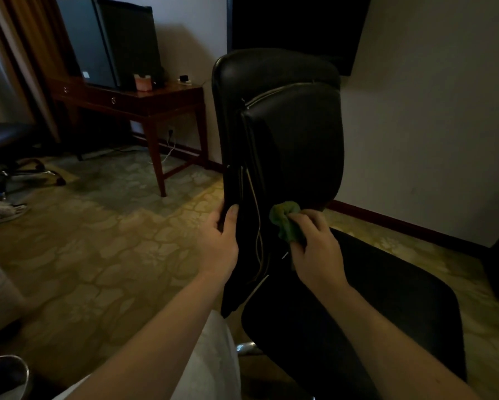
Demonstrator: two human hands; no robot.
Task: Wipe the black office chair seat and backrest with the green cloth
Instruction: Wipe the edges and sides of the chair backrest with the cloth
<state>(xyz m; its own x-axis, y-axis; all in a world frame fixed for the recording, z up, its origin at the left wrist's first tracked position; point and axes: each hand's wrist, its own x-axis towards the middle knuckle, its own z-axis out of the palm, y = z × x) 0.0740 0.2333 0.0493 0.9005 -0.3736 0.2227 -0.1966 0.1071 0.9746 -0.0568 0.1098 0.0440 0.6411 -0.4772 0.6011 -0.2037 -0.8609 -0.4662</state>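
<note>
Far left: wheeled base of another chair on the patterned carpet; 1 shoe lies just in front of it.
Desk: dark wooden desk against the wall, bearing a tall dark cabinet and a small pinkish box.
Left hand: the left hand grips the left edge of the backrest – thumb laid flat on the front face, fingers curled round behind the edge, mostly hidden.
Backrest: black backrest, upright, worn seams showing pale along its left side.
Green cloth: green cloth bunched into a wad, pressed against the lower front of the backrest, just above the seat.
Right hand: the right hand holds the cloth – fingers curled close together round the wad, thumb side hidden.
Seat: black seat runs down to the right, below the right forearm.
</note>
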